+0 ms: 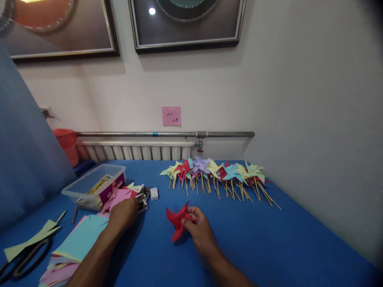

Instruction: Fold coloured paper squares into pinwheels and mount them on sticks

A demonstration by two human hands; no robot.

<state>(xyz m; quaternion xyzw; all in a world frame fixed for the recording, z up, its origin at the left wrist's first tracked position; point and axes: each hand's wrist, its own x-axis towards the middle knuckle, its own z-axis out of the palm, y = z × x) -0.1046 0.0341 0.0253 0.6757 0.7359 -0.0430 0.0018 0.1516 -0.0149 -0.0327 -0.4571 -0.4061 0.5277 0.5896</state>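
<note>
Pinched between the thumb and fingers of my right hand [199, 229] is a red paper pinwheel head [178, 221], its blades folded and no stick on it. My left hand [124, 215] reaches to a small open box [143, 203] with dark, shiny small pieces in it. Its fingers are bent together at the box, and their tips are largely hidden. Pink paper pieces [115, 199] lie just behind that hand. Beside the open box stands a small white box [154, 194]. Below my left forearm spreads a stack of coloured paper [80, 239].
Finished pinwheels on sticks [212, 171] lie in a row at the back of the blue table [254, 247]. A clear plastic bin [86, 185] holds thin sticks. Black-handled scissors [32, 255] lie at the left under a pale green paper strip [32, 239]. A radiator [134, 151] runs along the wall.
</note>
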